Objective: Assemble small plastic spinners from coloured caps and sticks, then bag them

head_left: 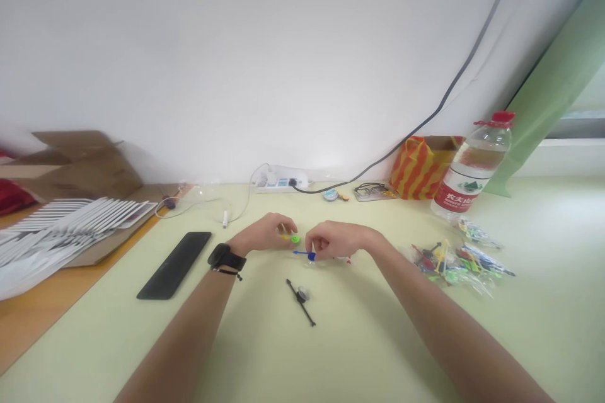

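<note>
- Bare forearms (189,340) lie nearest the camera, reaching over the pale green worktop (354,340).
- Right hand (338,238): its grip pinches a small blue plastic piece with an arrow-shaped tip (311,256), probably by the fingertips because it is so slight.
- Left hand (267,231): fingers curl beside a bright green disc with a yellow arm (295,239); I cannot tell whether they grasp it.
- Slim black plastic rod with a round hub (300,297) lies slantwise nearer the camera, perhaps apart for finger room.
- Clear plastic bags of coloured parts (444,264) sit rightward, likely for easy reach.
</note>
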Demonstrator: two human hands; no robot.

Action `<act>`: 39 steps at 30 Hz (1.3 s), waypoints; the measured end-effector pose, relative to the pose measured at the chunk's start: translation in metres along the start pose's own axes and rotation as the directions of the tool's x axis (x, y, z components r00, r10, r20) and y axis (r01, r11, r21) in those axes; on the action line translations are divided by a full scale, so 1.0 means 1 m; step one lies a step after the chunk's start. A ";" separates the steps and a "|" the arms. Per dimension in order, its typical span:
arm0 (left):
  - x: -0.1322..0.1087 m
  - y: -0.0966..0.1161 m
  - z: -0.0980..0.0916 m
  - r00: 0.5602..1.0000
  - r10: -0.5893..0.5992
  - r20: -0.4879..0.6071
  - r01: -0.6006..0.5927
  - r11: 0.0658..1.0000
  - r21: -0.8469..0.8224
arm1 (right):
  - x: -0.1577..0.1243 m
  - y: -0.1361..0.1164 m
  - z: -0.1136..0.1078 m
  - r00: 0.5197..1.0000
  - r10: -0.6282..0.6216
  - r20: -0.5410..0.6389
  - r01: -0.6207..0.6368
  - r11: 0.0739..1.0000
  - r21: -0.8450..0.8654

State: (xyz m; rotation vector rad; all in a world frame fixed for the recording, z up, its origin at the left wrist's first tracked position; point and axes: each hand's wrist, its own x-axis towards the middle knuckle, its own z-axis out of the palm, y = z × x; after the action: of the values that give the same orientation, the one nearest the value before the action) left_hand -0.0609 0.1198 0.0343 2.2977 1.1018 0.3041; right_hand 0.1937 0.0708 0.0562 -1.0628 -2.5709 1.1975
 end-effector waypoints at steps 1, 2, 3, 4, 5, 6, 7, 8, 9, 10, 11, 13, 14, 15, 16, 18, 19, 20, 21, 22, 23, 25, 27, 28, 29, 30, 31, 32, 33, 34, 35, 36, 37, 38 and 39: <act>0.000 0.001 -0.003 1.000 0.004 -0.009 -0.004 1.000 -0.004 | 0.001 0.001 -0.001 1.000 -0.010 -0.021 0.011 0.999 0.043; -0.001 0.002 -0.006 1.000 0.006 -0.020 -0.006 1.000 -0.010 | 0.001 0.003 -0.002 0.999 -0.020 -0.044 0.025 0.995 0.096; -0.003 0.004 -0.010 0.999 0.008 -0.040 -0.009 1.000 -0.019 | 0.002 0.004 -0.002 0.997 -0.028 -0.069 0.038 0.987 0.158; -0.005 0.008 -0.012 0.997 0.005 -0.074 -0.008 1.000 -0.029 | 0.003 0.006 -0.002 0.995 -0.028 -0.099 0.050 0.972 0.230; -0.008 0.012 -0.013 0.991 -0.002 -0.137 -0.004 0.999 -0.043 | 0.005 0.007 -0.002 0.991 -0.017 -0.135 0.058 0.950 0.306; -0.012 0.018 -0.012 0.975 -0.003 -0.222 -0.010 0.998 -0.059 | 0.006 0.008 -0.001 0.985 0.008 -0.174 0.060 0.922 0.381; -0.017 0.024 -0.008 0.948 -0.005 -0.317 -0.023 0.996 -0.084 | 0.009 0.008 0.001 0.977 0.039 -0.211 0.062 0.890 0.452; -0.022 0.031 -0.002 0.905 -0.012 -0.426 -0.043 0.992 -0.121 | 0.012 0.008 0.003 0.968 0.068 -0.242 0.069 0.854 0.516; -0.028 0.037 0.006 0.867 -0.017 -0.498 -0.070 0.985 -0.157 | 0.015 0.007 0.006 0.960 0.088 -0.265 0.082 0.818 0.569; -0.033 0.043 0.015 0.853 -0.010 -0.521 -0.103 0.977 -0.186 | 0.019 0.006 0.009 0.956 0.094 -0.279 0.101 0.785 0.611; -0.038 0.047 0.024 0.855 0.008 -0.518 -0.134 0.969 -0.207 | 0.022 0.005 0.013 0.954 0.089 -0.286 0.122 0.756 0.643; -0.045 0.052 0.040 0.875 0.076 -0.479 -0.188 0.964 -0.190 | 0.029 0.003 0.020 0.953 0.073 -0.294 0.152 0.722 0.675; -0.047 0.052 0.046 0.859 0.105 -0.501 -0.211 0.964 -0.159 | 0.031 0.002 0.024 0.951 0.070 -0.300 0.153 0.738 0.657; -0.049 0.050 0.051 0.844 0.119 -0.523 -0.220 0.966 -0.137 | 0.033 0.002 0.028 0.948 0.071 -0.310 0.142 0.776 0.614; -0.049 0.048 0.054 0.837 0.124 -0.532 -0.220 0.968 -0.119 | 0.035 0.001 0.031 0.944 0.074 -0.322 0.124 0.824 0.553; -0.050 0.042 0.057 0.843 0.118 -0.524 -0.203 0.974 -0.106 | 0.037 0.001 0.036 0.936 0.080 -0.342 0.076 0.905 0.420; -0.051 0.038 0.057 0.852 0.110 -0.511 -0.191 0.976 -0.109 | 0.038 0.002 0.037 0.933 0.086 -0.349 0.051 0.930 0.365; -0.051 0.035 0.057 0.858 0.098 -0.504 -0.178 0.978 -0.113 | 0.038 0.003 0.037 0.928 0.097 -0.359 0.027 0.946 0.324; -0.053 0.031 0.057 0.859 0.082 -0.506 -0.163 0.980 -0.117 | 0.039 0.005 0.037 0.922 0.110 -0.371 0.002 0.958 0.288; -0.054 0.028 0.056 0.857 0.067 -0.512 -0.147 0.982 -0.118 | 0.038 0.007 0.035 0.913 0.123 -0.388 -0.029 0.970 0.241; -0.055 0.025 0.055 0.856 0.056 -0.514 -0.133 0.984 -0.115 | 0.037 0.010 0.033 0.903 0.138 -0.406 -0.065 0.980 0.187; -0.058 0.020 0.053 0.869 0.055 -0.492 -0.110 0.990 -0.084 | 0.032 0.016 0.026 0.884 0.166 -0.436 -0.148 0.986 0.076; -0.059 0.014 0.050 0.892 0.066 -0.447 -0.091 0.995 -0.036 | 0.024 0.020 0.019 0.872 0.192 -0.449 -0.229 0.973 -0.027; -0.060 0.011 0.049 0.903 0.067 -0.424 -0.079 0.997 -0.012 | 0.019 0.020 0.016 0.869 0.202 -0.452 -0.262 0.962 -0.073; -0.060 0.008 0.047 0.913 0.064 -0.403 -0.065 0.998 0.012 | 0.015 0.019 0.014 0.866 0.207 -0.454 -0.288 0.951 -0.115; -0.060 0.005 0.046 0.919 0.061 -0.389 -0.053 0.998 0.032 | 0.011 0.016 0.012 0.864 0.207 -0.459 -0.306 0.940 -0.153; -0.059 0.003 0.045 0.922 0.062 -0.381 -0.046 0.998 0.050 | 0.008 0.011 0.012 0.864 0.202 -0.462 -0.317 0.930 -0.186; -0.059 0.001 0.044 0.922 0.067 -0.381 -0.045 0.997 0.067 | 0.006 0.005 0.013 0.865 0.194 -0.463 -0.321 0.923 -0.214; -0.059 -0.001 0.043 0.918 0.075 -0.389 -0.047 0.995 0.083 | 0.005 -0.002 0.016 0.871 0.184 -0.456 -0.317 0.919 -0.235; -0.059 -0.002 0.043 0.911 0.086 -0.403 -0.051 0.994 0.097 | 0.005 -0.010 0.021 0.885 0.172 -0.432 -0.302 0.920 -0.251; -0.059 -0.002 0.042 0.904 0.096 -0.417 -0.054 0.992 0.110 | 0.005 -0.017 0.027 0.906 0.158 -0.392 -0.274 0.926 -0.260; -0.059 -0.002 0.042 0.898 0.102 -0.427 -0.055 0.991 0.120 | 0.006 -0.025 0.034 0.933 0.144 -0.330 -0.237 0.935 -0.263; -0.059 -0.002 0.042 0.893 0.102 -0.438 -0.052 0.991 0.124 | 0.008 -0.032 0.042 0.964 0.121 -0.236 -0.183 0.948 -0.260; -0.059 -0.002 0.042 0.887 0.097 -0.451 -0.045 0.991 0.124 | 0.009 -0.038 0.050 0.982 0.107 -0.159 -0.145 0.957 -0.252; -0.059 -0.003 0.043 0.882 0.089 -0.462 -0.037 0.992 0.120 | 0.011 -0.043 0.058 0.990 0.108 -0.092 -0.129 0.955 -0.266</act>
State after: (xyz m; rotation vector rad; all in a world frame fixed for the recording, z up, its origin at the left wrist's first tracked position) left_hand -0.0815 0.0585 -0.0002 2.4257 1.2967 0.8839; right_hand 0.1407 0.0223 0.0455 -1.3055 -2.6990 0.8212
